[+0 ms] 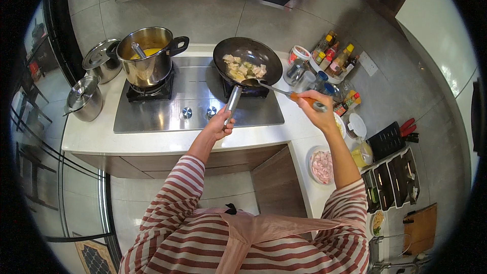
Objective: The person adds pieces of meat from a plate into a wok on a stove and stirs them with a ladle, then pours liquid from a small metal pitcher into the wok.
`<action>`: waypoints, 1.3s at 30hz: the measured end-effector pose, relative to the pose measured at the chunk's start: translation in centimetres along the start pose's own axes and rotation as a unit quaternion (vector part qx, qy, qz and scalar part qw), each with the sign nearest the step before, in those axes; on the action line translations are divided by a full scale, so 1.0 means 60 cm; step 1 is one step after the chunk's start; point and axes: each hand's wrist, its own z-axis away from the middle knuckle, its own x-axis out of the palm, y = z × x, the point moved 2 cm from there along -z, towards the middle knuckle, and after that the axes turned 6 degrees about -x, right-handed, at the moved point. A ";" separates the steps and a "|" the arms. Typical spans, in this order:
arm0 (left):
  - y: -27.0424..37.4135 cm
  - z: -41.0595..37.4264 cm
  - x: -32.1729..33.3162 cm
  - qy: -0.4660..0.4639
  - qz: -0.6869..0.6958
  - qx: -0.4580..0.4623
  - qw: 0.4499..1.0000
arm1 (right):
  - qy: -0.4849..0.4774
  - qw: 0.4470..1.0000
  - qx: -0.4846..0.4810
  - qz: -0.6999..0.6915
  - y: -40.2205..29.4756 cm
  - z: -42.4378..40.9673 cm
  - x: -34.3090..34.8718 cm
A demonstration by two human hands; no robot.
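Note:
My left hand (220, 123) grips the metal handle (233, 102) of a dark wok (268, 55), which sits on the right burner of a steel gas hob (194, 83). In my right hand (315, 110) is a metal cooking spoon (276, 88) with an orange grip. Its bowl reaches the wok's near edge, beside the food. Pale chunks of food (243, 69), perhaps meat, lie in the wok with some greenish bits. A tall steel pot (146, 70) holding yellow liquid (150, 52) stands on the left burner, a metal utensil handle (138, 50) leaning in it.
Two lidded steel pots (102, 61) stand left of the hob. Sauce bottles (340, 59) and glass jars (295, 73) crowd the back right corner. A bowl of raw pinkish meat (322, 165) sits by my right forearm. Farther right are a knife block (386, 140) and a cutting board (420, 230).

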 end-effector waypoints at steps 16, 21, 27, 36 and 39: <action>0.002 0.007 0.005 0.008 -0.004 -0.009 1.000 | 0.142 0.966 -0.021 0.217 0.049 -0.211 0.032; -0.007 -0.002 0.011 0.001 -0.030 -0.003 1.000 | 0.214 0.941 0.165 0.203 0.152 -0.222 0.052; -0.002 0.000 0.004 0.001 -0.019 -0.002 1.000 | 0.234 0.940 0.204 -0.138 0.124 -0.223 0.077; -0.004 -0.004 0.007 -0.017 -0.021 -0.015 1.000 | 0.108 0.992 0.014 0.055 0.194 -0.192 0.109; 0.002 0.004 0.003 -0.009 -0.018 -0.011 1.000 | 0.014 0.998 -0.051 -0.016 0.116 -0.175 0.131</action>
